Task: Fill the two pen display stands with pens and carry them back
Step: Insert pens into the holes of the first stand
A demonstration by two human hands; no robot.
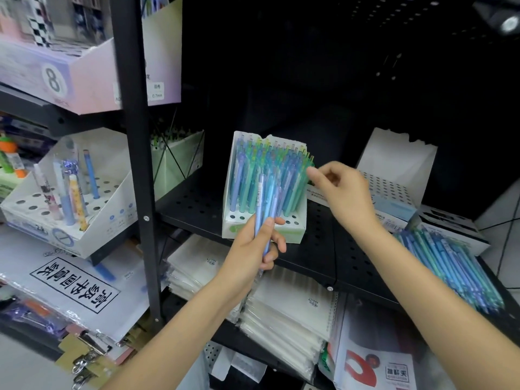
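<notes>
A white pen display stand (pixel 292 225) stands on the black perforated shelf (pixel 323 249), nearly full of blue and green pens (pixel 270 170); some front holes are bare. My left hand (pixel 253 246) grips a small bunch of blue pens (pixel 266 204) upright in front of the stand. My right hand (pixel 337 192) is at the stand's upper right, its fingertips pinching the top of a green pen there. A second white stand (pixel 394 164) with bare holes sits behind to the right. A pile of loose blue and green pens (pixel 450 263) lies at the shelf's right end.
A black upright post (pixel 138 164) divides the shelving. Left of it, a white stand (pixel 36 209) holds a few assorted pens, with a pink box (pixel 84 80) above. Notebooks in plastic (pixel 281 305) are stacked on the lower shelf. A dark box (pixel 450 223) sits by the loose pens.
</notes>
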